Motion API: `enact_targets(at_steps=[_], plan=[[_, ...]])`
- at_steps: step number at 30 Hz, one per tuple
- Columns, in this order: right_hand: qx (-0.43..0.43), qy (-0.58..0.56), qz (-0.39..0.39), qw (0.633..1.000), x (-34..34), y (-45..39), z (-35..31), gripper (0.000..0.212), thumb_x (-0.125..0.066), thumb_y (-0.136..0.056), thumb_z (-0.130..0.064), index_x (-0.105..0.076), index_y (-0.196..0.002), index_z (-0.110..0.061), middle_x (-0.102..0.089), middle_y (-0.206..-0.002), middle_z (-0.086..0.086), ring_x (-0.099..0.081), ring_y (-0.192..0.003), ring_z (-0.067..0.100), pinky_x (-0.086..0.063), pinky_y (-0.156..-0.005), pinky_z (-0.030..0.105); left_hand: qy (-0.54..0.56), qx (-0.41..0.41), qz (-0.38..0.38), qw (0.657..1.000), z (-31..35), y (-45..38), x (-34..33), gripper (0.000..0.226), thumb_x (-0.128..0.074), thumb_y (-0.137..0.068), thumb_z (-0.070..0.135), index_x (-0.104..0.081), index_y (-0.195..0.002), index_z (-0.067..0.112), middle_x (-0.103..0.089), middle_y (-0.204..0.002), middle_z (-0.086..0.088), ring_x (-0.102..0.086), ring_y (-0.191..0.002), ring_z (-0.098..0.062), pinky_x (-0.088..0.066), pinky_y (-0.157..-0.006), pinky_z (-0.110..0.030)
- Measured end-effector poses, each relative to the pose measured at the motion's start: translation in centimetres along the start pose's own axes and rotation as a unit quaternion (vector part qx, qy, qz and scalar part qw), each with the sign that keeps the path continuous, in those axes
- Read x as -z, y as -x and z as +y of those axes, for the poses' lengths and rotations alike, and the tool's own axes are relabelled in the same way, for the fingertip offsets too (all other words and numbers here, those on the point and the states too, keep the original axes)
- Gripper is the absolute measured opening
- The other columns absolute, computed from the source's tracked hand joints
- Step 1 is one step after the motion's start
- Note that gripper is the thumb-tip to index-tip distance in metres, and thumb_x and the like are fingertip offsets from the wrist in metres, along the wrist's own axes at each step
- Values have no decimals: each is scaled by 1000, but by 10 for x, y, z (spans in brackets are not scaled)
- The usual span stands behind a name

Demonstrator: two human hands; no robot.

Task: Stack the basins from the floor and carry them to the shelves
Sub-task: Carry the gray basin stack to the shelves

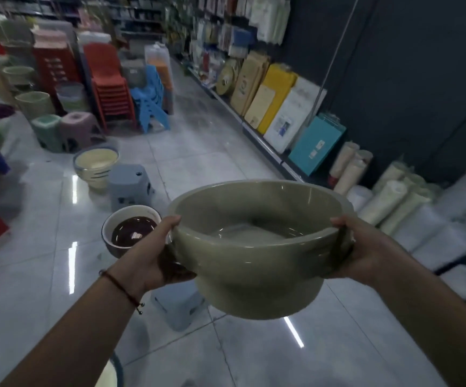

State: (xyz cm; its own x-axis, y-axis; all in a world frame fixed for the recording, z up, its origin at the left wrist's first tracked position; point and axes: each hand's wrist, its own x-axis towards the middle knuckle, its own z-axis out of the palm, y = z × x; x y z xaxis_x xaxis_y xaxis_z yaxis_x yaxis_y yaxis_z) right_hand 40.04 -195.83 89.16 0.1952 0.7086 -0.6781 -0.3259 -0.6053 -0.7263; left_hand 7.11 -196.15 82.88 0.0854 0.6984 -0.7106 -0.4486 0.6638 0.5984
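I hold a glossy olive-green plastic basin point(257, 247) up in front of me, off the pale tiled floor point(198, 152), one hand on each side of its thick rim. My left hand point(153, 252) clasps the left edge, the thumb hooked over the top of the rim and the fingers curled underneath against the outer wall; a thin dark red cord bracelet point(123, 289) sits on that wrist. My right hand point(363, 247) grasps the right edge the same way, thumb on the rim, fingers wrapped under and mostly hidden by the basin's side. The basin steps in to a narrower base below, and I cannot tell whether that is one basin or several nested. Down on the floor to the left stands a white-rimmed basin with a dark brown inside point(131, 230), partly covered by my left hand, and farther back a cream basin point(96, 166) beside a grey-blue plastic stool point(130, 187). Another grey-blue stool point(177, 305) shows only in part beneath the held basin. The shelves point(268, 96) along the right are blurred, their goods hard to make out.
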Motion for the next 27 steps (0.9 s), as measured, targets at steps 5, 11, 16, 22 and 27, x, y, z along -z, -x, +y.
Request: enact_targets(at_steps=[5, 11, 16, 22, 27], plan=[[-38, -28, 12, 999, -15, -44, -26, 90, -76, -58, -22, -40, -140, -24, -41, -134, 28, -46, -116, 52, -41, -93, 70, -61, 51, -28, 996, 61, -62, -22, 62, -65, -84, 47, -54, -121, -1, -59, -122, -28, -60, -108, -44, -52, -87, -56], [-68, -95, 54, 992, -5, -97, -65, 71, -72, -64, -19, -44, -130, -15, -47, -122, 28, -51, -108, 46, -45, -91, 64, -99, 66, -18, 993, 114, -138, -94, 77, -66, -84, 43, -37, -136, -5, -50, -124, -27, -56, -106, -45, -50, -85, -61], [-77, -141, 44, 986, 30, -163, -128, 45, -64, -80, -19, -50, -120, -6, -55, -112, 27, -56, -100, 43, -48, -72, 58, -125, 48, -30, 991, 145, -199, -177, 73, -67, -83, 41, -40, -135, -3, -47, -131, -26, -57, -105, -46, -55, -78, -61], [-96, -130, 29, 986, 61, -270, -216, 61, -66, -75, -18, -44, -131, -11, -55, -117, 26, -57, -103, 43, -52, -71, 57, -126, 13, 13, 992, 174, -280, -280, 64, -65, -85, 39, -45, -132, 0, -53, -112, -20, -59, -100, -40, -50, -87, -60], [-106, -56, 11, 993, 55, -341, -311, 55, -61, -82, -18, -45, -132, -1, -58, -112, 25, -58, -99, 40, -47, -77, 58, -44, 10, 21, 999, 206, -318, -322, 71, -72, -78, 35, -45, -133, -2, -51, -131, -24, -57, -111, -44, -56, -76, -58]])
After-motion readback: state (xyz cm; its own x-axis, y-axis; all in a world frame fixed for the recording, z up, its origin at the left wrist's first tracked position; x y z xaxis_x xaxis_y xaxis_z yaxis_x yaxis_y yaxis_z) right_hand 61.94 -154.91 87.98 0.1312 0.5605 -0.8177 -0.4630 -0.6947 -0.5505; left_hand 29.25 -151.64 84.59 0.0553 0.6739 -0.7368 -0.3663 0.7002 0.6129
